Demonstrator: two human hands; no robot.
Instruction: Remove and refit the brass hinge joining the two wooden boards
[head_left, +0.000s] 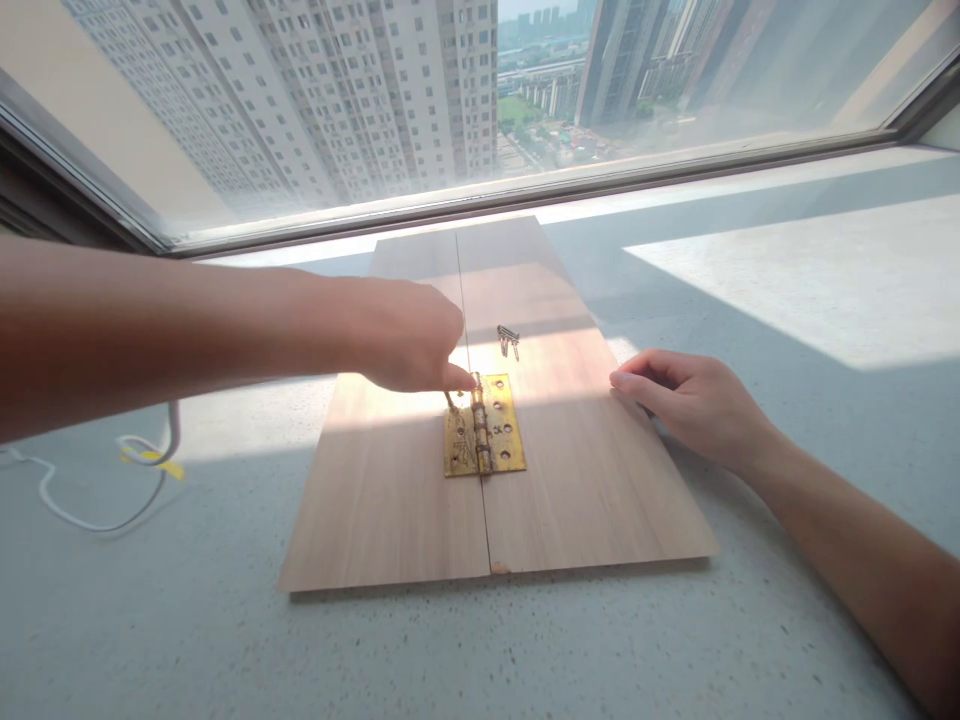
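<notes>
Two wooden boards lie side by side on a speckled grey sill. A brass hinge straddles the seam between them. My left hand reaches in from the left, fingers curled, with its fingertips pinched down at the top of the hinge's left leaf; what they hold, if anything, is hidden. My right hand rests on the right edge of the right board, fingers together and bent over the edge. A small cluster of screws lies on the right board just behind the hinge.
A white cable with a yellow tag trails on the sill at the left. The window frame runs along the back, with tall buildings beyond the glass. A bright sun patch falls on the sill at the right.
</notes>
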